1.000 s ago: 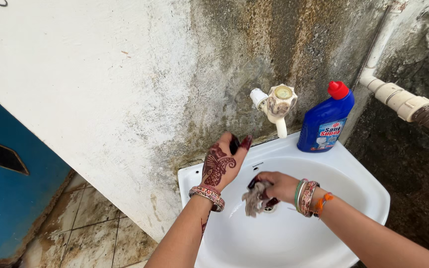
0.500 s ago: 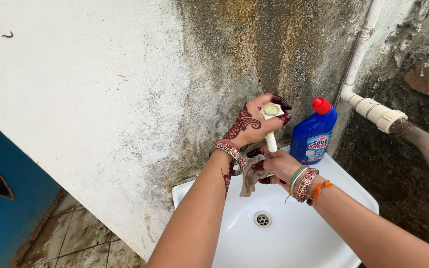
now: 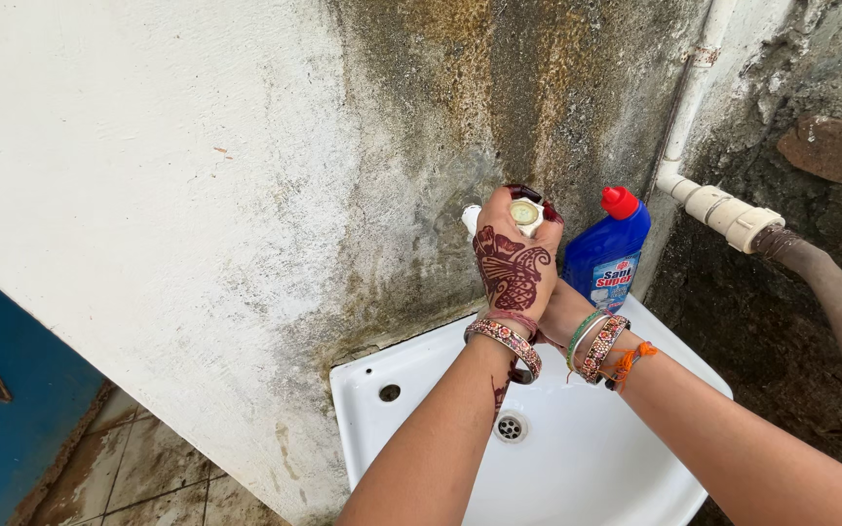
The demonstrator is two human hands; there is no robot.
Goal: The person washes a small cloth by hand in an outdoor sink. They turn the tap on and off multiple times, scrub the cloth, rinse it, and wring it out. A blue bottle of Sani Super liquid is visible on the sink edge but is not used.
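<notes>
Above the white basin's (image 3: 421, 375) back edge, the left hand (image 3: 511, 261) grips the wall tap (image 3: 523, 211); the right hand (image 3: 559, 310) sits hidden behind it, grip unclear. A blue bottle (image 3: 608, 255) stands just beside them.

The left hand (image 3: 511, 263) hides most of the tap (image 3: 522, 211) and, apparently, the right hand's fingers.

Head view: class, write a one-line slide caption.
Left hand grips the tap above a white basin.

The left hand (image 3: 511, 261) is raised with fingers curled closed; the right hand (image 3: 559, 310) is largely hidden just behind its wrist.
</notes>
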